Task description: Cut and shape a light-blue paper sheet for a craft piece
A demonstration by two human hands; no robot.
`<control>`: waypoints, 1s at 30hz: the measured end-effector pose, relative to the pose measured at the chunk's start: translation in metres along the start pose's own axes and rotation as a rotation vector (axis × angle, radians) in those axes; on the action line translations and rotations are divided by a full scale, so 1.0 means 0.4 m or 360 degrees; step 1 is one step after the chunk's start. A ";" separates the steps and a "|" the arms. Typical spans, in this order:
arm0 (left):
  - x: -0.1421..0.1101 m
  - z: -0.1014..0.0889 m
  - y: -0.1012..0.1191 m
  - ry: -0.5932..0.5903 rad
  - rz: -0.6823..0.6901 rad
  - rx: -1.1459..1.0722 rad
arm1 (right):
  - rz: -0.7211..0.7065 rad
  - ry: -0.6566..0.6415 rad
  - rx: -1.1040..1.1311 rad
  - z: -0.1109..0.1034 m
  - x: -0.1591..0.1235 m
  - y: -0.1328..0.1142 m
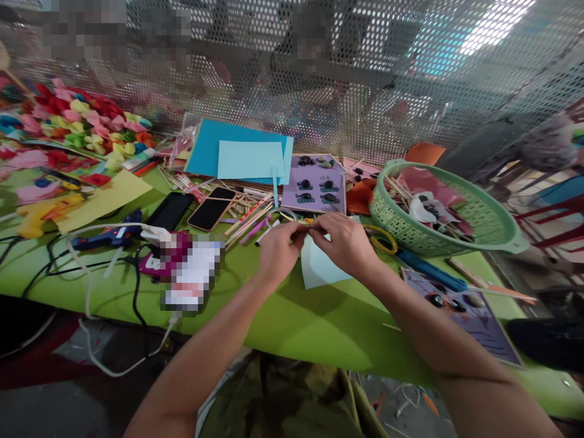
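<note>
My left hand (pixel 279 248) and my right hand (pixel 345 241) meet above the middle of the green table (pixel 274 322). Both are closed, fingertips pinched together. Whatever lies between them is too small to make out. Below my right hand is a pale blue paper sheet (pixel 322 267), partly covered by it. Just beyond my hands lies a purple board (pixel 292 198) bearing several dark figures shaped like turtles. Thin wooden sticks (pixel 249 219) lie beyond my left hand. A yellow loop-shaped handle (pixel 387 243) rests right of my right hand.
A green basket (pixel 396 225) with sticks and scraps stands at right, near a blue-handled tool (pixel 431 272) and another purple board (pixel 488 334). At left are phones (pixel 212 208), a blue glue gun (pixel 109 237), cables and colourful scraps (pixel 91 121). A perforated metal screen (pixel 255 79) rises behind.
</note>
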State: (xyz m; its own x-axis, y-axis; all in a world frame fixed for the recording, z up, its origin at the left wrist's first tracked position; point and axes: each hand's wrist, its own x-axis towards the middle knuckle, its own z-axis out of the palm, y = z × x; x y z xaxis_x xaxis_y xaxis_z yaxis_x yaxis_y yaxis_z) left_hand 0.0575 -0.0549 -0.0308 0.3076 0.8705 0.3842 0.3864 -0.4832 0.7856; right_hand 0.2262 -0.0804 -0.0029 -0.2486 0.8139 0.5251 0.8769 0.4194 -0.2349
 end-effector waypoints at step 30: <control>-0.004 0.009 -0.001 0.0024 -0.0060 -0.0141 | -0.0290 0.0005 -0.0398 0.000 0.001 -0.009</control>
State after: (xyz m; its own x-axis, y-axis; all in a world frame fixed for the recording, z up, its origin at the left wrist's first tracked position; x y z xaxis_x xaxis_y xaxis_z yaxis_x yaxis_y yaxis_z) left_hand 0.0600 -0.0563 -0.0336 0.2809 0.8895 0.3605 0.3190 -0.4408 0.8390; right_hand 0.2229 -0.0816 -0.0018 -0.4104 0.7329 0.5426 0.8920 0.4462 0.0720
